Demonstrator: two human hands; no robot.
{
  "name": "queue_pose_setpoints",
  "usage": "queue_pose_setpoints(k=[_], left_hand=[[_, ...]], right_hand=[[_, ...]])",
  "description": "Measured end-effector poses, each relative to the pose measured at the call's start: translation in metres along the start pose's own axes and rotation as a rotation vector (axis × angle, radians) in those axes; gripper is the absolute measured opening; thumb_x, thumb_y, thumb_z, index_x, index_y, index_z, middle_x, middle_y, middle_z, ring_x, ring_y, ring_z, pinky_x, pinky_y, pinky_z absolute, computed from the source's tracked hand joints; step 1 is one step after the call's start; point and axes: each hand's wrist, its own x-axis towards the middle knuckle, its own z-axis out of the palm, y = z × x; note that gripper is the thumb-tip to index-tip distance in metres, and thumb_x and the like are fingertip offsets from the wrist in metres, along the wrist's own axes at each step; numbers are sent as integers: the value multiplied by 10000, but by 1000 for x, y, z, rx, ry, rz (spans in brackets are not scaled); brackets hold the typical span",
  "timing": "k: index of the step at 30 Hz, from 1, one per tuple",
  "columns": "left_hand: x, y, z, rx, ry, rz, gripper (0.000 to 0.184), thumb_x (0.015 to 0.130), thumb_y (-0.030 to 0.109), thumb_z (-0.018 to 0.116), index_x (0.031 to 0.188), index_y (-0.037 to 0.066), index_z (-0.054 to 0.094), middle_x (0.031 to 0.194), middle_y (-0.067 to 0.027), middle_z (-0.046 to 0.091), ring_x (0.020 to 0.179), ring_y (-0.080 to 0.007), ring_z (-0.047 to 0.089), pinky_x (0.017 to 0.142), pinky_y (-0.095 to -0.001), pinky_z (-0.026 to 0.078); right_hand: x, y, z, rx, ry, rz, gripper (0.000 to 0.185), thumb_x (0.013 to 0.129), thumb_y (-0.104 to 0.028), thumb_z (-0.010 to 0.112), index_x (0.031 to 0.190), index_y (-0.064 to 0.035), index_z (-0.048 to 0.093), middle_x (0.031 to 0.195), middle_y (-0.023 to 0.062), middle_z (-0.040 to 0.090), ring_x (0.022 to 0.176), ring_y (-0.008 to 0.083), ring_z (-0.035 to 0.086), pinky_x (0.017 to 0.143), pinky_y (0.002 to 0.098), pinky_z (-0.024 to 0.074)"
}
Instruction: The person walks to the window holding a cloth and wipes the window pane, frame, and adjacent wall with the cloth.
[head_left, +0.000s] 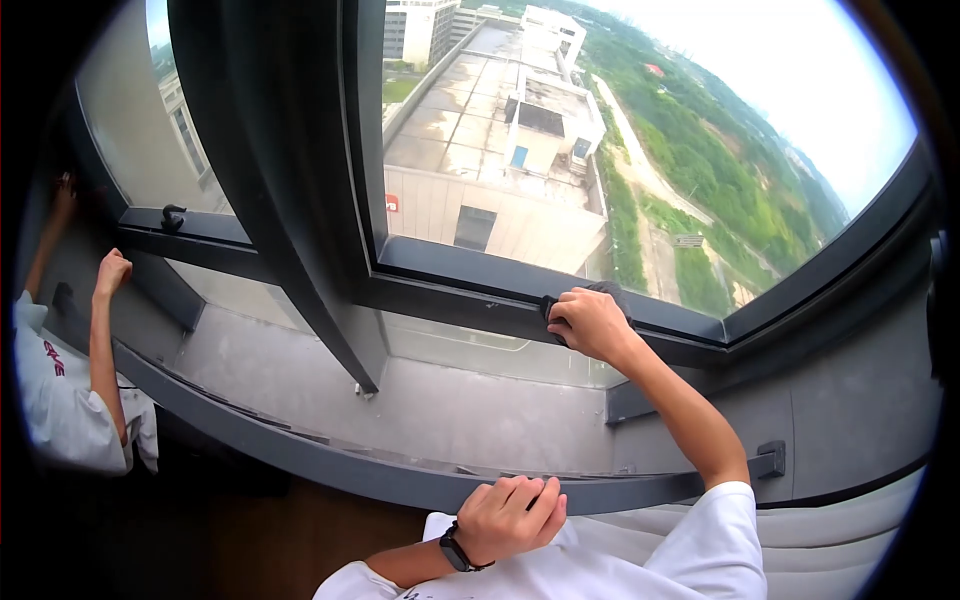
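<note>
My right hand (pixel 592 322) is closed around a dark bunched thing (pixel 612 293) that looks like a cloth, pressed at the lower bar of the window frame (pixel 450 303). Most of what it grips is hidden behind the fingers. Lower down, my left hand (pixel 508 520), with a black watch (pixel 456 550) on its wrist, lies at the grey railing (pixel 350 468). Its fingers are bent over the bar.
At the left, another person in a white shirt (pixel 70 400) has one hand (pixel 115 270) near the neighbouring window. A black window latch (pixel 172 218) sits on that frame. A dark upright post (pixel 265 150) divides the panes. A grey ledge (pixel 470 410) lies beyond the railing.
</note>
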Motion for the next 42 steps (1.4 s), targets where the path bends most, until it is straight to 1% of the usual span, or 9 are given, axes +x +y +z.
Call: queue_pose_setpoints(k=[6, 8, 10, 12, 15, 19, 27, 34, 42], left_hand=[[2, 1, -3, 17, -9, -13, 125, 730, 223, 720, 836, 159, 743, 712, 56, 597, 638, -106, 553, 466, -247, 377], [3, 0, -9, -67, -42, -4, 119, 734, 196, 731, 843, 148, 739, 728, 41, 622, 681, -130, 592, 525, -264, 433], [3, -12, -27, -414, -88, -28, 159, 699, 126, 751, 857, 119, 733, 763, 15, 657, 742, -191, 640, 637, -302, 503], [5, -28, -53, -423, -102, -56, 141, 700, 103, 728, 840, 103, 731, 749, 0, 652, 721, -200, 633, 655, -321, 493], [9, -57, -78, -115, 21, -157, 123, 710, 75, 691, 828, 80, 724, 720, -24, 645, 691, -219, 613, 676, -351, 462], [7, -82, -76, 1, 89, -341, 136, 746, 60, 667, 871, 47, 716, 694, -54, 636, 655, -253, 603, 607, -354, 472], [8, -79, -71, -5, 40, -259, 204, 751, 84, 713, 941, 9, 709, 659, -44, 606, 583, -202, 604, 522, -289, 495], [7, -79, -69, 1, 18, -230, 234, 743, 87, 716, 960, 2, 708, 681, -37, 620, 580, -178, 612, 519, -267, 511], [5, -82, -70, 16, 21, -189, 227, 747, 86, 707, 961, 8, 710, 655, -22, 575, 579, -166, 591, 513, -264, 508]], right_hand=[[26, -3, -3, 265, 264, 86, 129, 812, -160, 706, 836, -34, 708, 842, 137, 683, 862, 330, 643, 775, 409, 512], [40, -6, 9, 281, 224, -41, 134, 813, -150, 706, 833, -18, 699, 843, 142, 684, 855, 328, 641, 787, 405, 508], [51, -18, 22, 309, 194, -81, 133, 820, -142, 707, 827, -9, 696, 842, 143, 683, 858, 320, 640, 794, 396, 507], [68, -35, 34, 316, 284, -158, 128, 827, -132, 717, 826, -8, 688, 831, 138, 677, 846, 313, 646, 769, 389, 516], [121, -67, 52, 367, 326, -232, 123, 826, -133, 720, 822, -13, 692, 829, 134, 675, 844, 314, 639, 777, 397, 517], [153, -94, 62, 373, 366, -261, 127, 810, -130, 733, 826, -9, 700, 813, 130, 667, 847, 308, 632, 777, 397, 516], [81, -46, 50, 372, 430, -141, 133, 734, -74, 791, 799, -16, 691, 767, 99, 638, 761, 287, 624, 680, 372, 514], [170, -114, 81, 428, 517, -247, 159, 781, -124, 758, 768, -35, 626, 749, 97, 603, 773, 288, 600, 700, 386, 505], [112, -68, 60, 357, 466, -201, 180, 746, -102, 794, 776, -33, 630, 753, 91, 626, 727, 280, 622, 655, 373, 513]])
